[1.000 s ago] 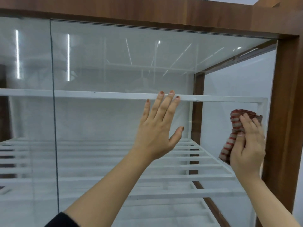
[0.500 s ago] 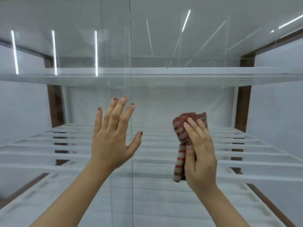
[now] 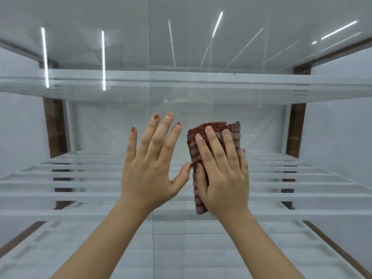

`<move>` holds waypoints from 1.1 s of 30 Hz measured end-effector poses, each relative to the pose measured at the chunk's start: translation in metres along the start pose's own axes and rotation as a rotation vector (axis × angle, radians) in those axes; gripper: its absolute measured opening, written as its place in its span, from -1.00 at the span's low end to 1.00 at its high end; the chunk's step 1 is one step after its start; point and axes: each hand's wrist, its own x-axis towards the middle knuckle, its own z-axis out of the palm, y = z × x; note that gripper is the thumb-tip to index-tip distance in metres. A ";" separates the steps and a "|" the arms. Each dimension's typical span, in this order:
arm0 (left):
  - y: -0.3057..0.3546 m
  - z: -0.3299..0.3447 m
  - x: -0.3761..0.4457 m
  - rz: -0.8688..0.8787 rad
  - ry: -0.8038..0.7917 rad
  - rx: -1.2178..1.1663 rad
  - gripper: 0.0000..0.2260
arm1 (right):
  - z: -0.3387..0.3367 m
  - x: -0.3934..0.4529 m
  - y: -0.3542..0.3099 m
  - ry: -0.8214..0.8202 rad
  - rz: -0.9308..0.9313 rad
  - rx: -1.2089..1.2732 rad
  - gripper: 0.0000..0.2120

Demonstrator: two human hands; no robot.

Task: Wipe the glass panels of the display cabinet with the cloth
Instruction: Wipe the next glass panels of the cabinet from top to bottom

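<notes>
Your right hand (image 3: 223, 174) presses the cloth (image 3: 213, 133) flat to the glass panel (image 3: 261, 121), left hand (image 3: 153, 164) beside it open, empty; most glass looks unwiped.

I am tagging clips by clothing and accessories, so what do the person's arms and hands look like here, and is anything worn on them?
Both forearms are bare as far as the frame shows; no sleeve, glove, watch, bracelet or ring is visible. The left hand has short nails painted with a dark brownish-red polish. The right hand has short nails that look unpainted or pale; the blur makes that hard to confirm.
</notes>
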 end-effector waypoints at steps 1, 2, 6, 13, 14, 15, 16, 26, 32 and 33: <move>0.000 0.000 0.000 0.000 0.004 0.000 -0.39 | -0.001 0.005 0.005 -0.002 -0.013 -0.006 -0.58; 0.000 0.000 0.000 0.000 0.005 -0.002 -0.39 | -0.002 0.009 0.010 -0.001 -0.020 -0.011 -0.58; 0.001 0.002 -0.001 -0.002 0.000 0.001 -0.39 | -0.007 0.003 0.031 0.022 0.054 -0.036 -0.57; 0.001 0.002 -0.002 -0.003 -0.001 0.003 -0.38 | -0.002 -0.027 0.002 -0.002 0.084 -0.056 -0.57; 0.001 0.002 -0.002 -0.002 0.001 0.002 -0.38 | -0.001 -0.021 0.000 -0.013 0.051 -0.057 -0.57; 0.001 0.002 -0.002 -0.001 0.003 0.004 -0.39 | -0.002 -0.013 0.001 -0.018 0.028 -0.056 -0.57; 0.001 0.002 -0.002 0.000 0.005 0.006 -0.39 | -0.002 -0.004 0.004 -0.017 0.016 -0.056 -0.57; 0.001 0.002 -0.003 -0.005 0.013 -0.014 -0.39 | -0.012 -0.020 0.049 0.080 0.236 -0.035 -0.55; 0.001 0.002 -0.002 -0.001 0.009 -0.010 -0.38 | -0.008 -0.014 0.022 -0.007 0.063 -0.052 -0.52; 0.001 0.002 -0.002 -0.003 0.010 -0.010 -0.38 | -0.009 -0.008 0.024 -0.017 0.043 -0.048 -0.50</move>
